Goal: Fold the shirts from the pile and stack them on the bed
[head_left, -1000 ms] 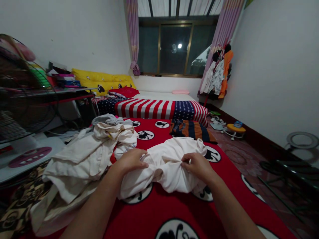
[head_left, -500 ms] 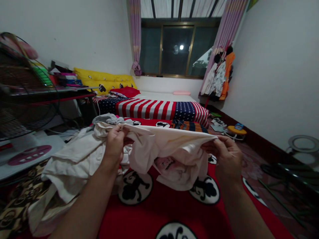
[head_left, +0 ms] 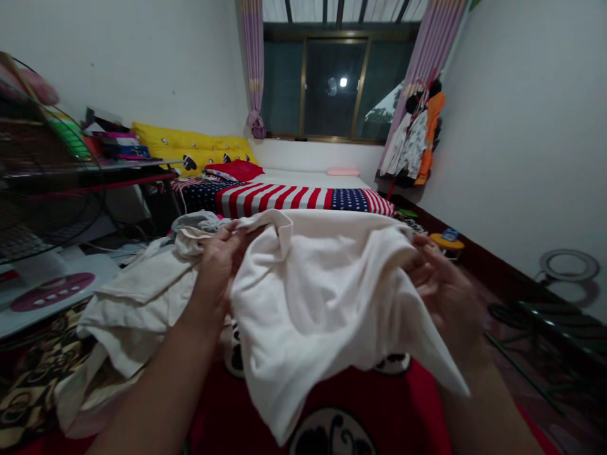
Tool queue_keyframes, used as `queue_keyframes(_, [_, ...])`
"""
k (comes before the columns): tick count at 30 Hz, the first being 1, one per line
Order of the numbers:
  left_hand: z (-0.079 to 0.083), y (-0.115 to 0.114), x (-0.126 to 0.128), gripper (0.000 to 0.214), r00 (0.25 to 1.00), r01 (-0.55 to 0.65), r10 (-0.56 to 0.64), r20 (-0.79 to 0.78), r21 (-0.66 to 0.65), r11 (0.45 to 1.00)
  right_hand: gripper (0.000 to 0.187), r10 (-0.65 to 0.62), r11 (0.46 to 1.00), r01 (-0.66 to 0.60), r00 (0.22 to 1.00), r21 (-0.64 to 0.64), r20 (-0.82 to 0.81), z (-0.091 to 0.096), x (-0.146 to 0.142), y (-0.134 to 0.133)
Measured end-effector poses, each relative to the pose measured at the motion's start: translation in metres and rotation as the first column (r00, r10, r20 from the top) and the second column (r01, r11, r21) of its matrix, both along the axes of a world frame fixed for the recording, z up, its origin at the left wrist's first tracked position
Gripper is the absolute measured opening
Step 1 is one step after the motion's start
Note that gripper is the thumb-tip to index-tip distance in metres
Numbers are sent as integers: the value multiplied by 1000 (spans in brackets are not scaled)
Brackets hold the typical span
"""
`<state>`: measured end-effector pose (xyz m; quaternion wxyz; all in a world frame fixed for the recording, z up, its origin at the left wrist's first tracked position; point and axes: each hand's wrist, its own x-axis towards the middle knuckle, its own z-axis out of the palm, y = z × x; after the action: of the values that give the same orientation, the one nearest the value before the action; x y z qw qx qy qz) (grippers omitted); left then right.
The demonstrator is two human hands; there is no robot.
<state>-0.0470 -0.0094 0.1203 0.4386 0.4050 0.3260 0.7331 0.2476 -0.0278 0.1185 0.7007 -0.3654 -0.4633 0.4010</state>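
Hanging white cloth (head_left: 327, 284) (edge outspread)

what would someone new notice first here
The white garment held up between the left hand and right hand fills the centre. Below it spreads a red cloth with round prints. Behind, a stars-and-stripes cover drapes a bed, with a yellow cushion at back left.

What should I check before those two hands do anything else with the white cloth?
1. Left hand holding the white cloth: ok, near its top edge.
2. Right hand holding the other side: ok, though blurred.
3. Cloth smooth: not ok, it hangs in folds.
4. Lower corner off the red sheet: cannot tell.
5. Far side clean: cannot tell, it's hidden.
6. Pale clothes pile tidy: not ok, it's rumpled.
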Motion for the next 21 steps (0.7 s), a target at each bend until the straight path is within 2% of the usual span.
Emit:
queue_keyframes(1, [-12,9,0,39,996,42,-47,-73,-71,997,32,-19,997,18,1000,-80,-16,-9,-1,12])
queue_keyframes(3, [-37,27,-1,50,948,18,-89,-307,-228,974,45,-78,958,95,994,-270,74,-29,-1,32])
queue_keyframes(5, [-58,40,-4,55,827,-55,-99,-554,-255,965,51,-45,935,123,971,-332,233,-46,1,44])
queue_keyframes(7, [-71,46,-8,51,663,-60,-130,-737,-226,972,46,42,950,91,911,-299,410,-58,3,48])
queue_keyframes(9, [-76,45,-11,50,492,-61,-152,-857,-209,976,39,81,960,105,785,-261,615,-65,4,48])
queue_keyframes(12, [-75,41,-13,55,243,-166,-123,-962,-166,972,41,77,952,218,508,-215,858,-73,-1,46])
queue_keyframes(14, [-74,40,-12,54,134,-208,-112,-985,-138,968,44,74,951,261,337,-168,939,-78,-5,46])
queue_keyframes(16, [-72,38,-8,49,113,-201,-103,-988,-124,972,39,65,955,275,183,-115,981,-84,-9,47])
queue_keyframes(18, [-67,36,-4,44,153,-179,-75,-985,-102,978,24,27,960,276,85,-50,996,-88,-12,47])
queue_keyframes(19, [-64,34,-2,42,180,-170,-53,-982,-85,982,18,-11,962,274,81,-12,997,-88,-13,46])
queue_keyframes(20, [-60,32,0,40,210,-162,-33,-977,-68,985,15,-64,961,274,116,30,991,-86,-14,45])
queue_keyframes(21, [-56,29,2,38,241,-153,-20,-970,-58,987,14,-125,957,281,186,69,975,-83,-15,44])
